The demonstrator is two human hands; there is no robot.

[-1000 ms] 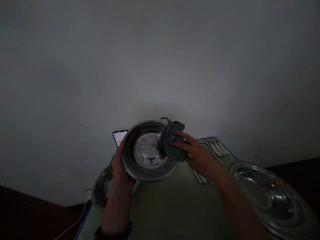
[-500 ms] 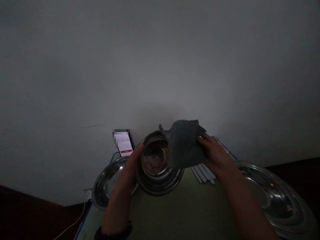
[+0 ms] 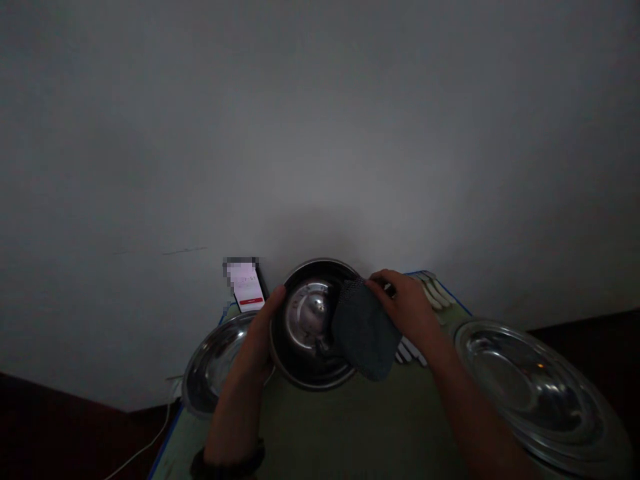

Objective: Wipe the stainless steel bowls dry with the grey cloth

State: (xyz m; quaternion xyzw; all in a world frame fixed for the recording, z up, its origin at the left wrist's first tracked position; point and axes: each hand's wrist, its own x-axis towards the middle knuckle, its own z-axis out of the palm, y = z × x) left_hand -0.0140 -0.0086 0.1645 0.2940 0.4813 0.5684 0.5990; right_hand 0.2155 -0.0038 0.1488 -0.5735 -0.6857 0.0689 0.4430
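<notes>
My left hand grips the left rim of a steel bowl, holding it tilted with its inside facing me above the table. My right hand pinches a dark grey cloth at its top edge. The cloth hangs flat over the bowl's right rim and covers part of the inside.
A green table with a blue edge stands against a plain wall. A steel plate lies at the left, a large steel plate at the right. A lit phone leans on the wall. Several white-handled utensils lie behind my right hand.
The bowl has turned in my left hand and tilted differently. The cloth was bunched on the rim, then lifted and spread, and now hangs lower over the bowl's right side.
</notes>
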